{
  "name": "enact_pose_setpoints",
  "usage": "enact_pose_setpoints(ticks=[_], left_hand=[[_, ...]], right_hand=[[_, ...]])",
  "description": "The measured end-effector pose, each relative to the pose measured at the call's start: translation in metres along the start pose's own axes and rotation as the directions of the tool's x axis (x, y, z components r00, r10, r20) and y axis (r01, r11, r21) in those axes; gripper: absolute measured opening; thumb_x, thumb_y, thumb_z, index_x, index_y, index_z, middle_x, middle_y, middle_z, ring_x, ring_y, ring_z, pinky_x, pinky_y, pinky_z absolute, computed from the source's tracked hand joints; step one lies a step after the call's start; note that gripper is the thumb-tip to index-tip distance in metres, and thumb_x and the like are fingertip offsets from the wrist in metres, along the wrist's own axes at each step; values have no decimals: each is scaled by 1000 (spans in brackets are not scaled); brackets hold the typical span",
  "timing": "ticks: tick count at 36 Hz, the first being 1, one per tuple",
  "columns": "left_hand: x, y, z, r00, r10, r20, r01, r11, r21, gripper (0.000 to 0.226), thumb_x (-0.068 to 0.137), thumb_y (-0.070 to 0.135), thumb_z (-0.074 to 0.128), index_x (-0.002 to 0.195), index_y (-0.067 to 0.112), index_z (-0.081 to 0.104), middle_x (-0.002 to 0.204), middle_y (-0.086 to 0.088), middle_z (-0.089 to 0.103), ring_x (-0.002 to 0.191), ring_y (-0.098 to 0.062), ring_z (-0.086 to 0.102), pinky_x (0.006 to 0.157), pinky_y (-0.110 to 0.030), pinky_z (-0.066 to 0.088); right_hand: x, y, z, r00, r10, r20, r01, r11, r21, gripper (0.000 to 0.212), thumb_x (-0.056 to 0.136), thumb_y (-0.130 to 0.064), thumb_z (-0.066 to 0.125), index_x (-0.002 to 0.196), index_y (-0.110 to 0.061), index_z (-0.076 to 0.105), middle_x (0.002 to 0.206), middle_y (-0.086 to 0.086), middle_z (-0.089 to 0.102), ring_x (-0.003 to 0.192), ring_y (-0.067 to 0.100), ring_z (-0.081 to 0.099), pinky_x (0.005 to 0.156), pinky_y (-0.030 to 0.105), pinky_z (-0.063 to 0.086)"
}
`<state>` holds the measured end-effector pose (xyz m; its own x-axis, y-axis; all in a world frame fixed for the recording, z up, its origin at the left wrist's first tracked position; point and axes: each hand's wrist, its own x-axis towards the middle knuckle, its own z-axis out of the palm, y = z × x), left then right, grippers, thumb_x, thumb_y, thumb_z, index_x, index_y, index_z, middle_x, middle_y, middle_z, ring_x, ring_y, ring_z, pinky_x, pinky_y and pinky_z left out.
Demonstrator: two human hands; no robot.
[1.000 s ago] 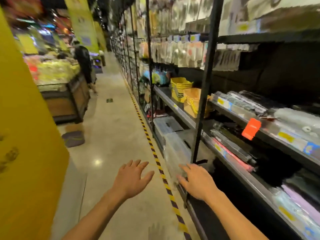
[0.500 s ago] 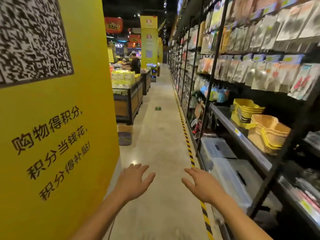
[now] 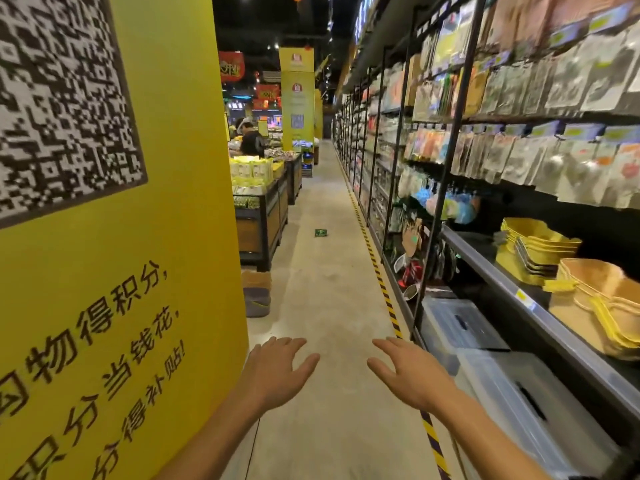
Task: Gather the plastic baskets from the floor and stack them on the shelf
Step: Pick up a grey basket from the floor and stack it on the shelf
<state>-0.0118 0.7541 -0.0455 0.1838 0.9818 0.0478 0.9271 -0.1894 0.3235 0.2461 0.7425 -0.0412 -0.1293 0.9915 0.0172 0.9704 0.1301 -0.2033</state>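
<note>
Yellow pillar (image 3: 166, 209) with a QR code fills the left, shelf (image 3: 485, 268) runs down the right, floor (image 3: 329, 292) aisle between them. Clear bins (image 3: 512, 393) sit under the shelf board; on the board are two nested stacks side by side, yellow baskets (image 3: 535, 252) farther off and tan baskets (image 3: 588, 306) nearer. Left hand (image 3: 273, 372) and right hand (image 3: 412, 374) are out front over the floor, palms down, fingers spread wide, holding nothing.

Supermarket aisle; black shelving (image 3: 446, 202) with hanging packets (image 3: 519, 157) at 2 o'clock; display counters (image 3: 263, 223), possibly produce, at 11; yellow pillar (image 3: 173, 202) with QR code (image 3: 52, 98) at 9.
</note>
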Motion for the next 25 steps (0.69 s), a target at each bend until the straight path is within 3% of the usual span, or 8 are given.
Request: enact_pose_setpoints(ticks=[16, 19, 21, 25], left_hand=[[189, -12, 24, 996, -62, -61, 64, 998, 25, 63, 97, 67, 36, 147, 31, 48, 150, 8, 52, 138, -15, 46, 114, -40, 37], [233, -10, 28, 993, -76, -95, 77, 997, 6, 81, 88, 83, 23, 145, 32, 51, 146, 9, 56, 135, -14, 50, 111, -40, 40], [262, -9, 29, 991, -84, -105, 85, 996, 2, 98, 78, 92, 10, 144, 32, 51, 146, 9, 56, 135, -15, 50, 111, -40, 41], [313, -9, 32, 987, -110, -113, 114, 993, 23, 64, 95, 69, 33, 146, 34, 49, 148, 11, 53, 137, -14, 47, 112, -40, 38]], right_hand=[[199, 66, -6, 998, -64, -11, 64, 998, -6, 68, 98, -68, 24, 153, -30, 37, 153, -4, 46, 138, 18, 45, 111, 38, 40], [244, 86, -7, 996, -90, 1, 90, 996, -10, 65, 100, -63, 29, 153, -28, 37, 153, -3, 45, 139, 18, 44, 112, 37, 38], [275, 97, -9, 994, -104, 17, 104, 994, -15, 73, 96, -69, 19, 153, -28, 37, 154, -4, 44, 139, 18, 43, 113, 36, 37], [333, 116, -10, 991, -131, 36, 133, 990, -36, 74, 95, -71, 18, 153, -29, 36, 153, -4, 45, 139, 19, 44, 113, 37, 37]])
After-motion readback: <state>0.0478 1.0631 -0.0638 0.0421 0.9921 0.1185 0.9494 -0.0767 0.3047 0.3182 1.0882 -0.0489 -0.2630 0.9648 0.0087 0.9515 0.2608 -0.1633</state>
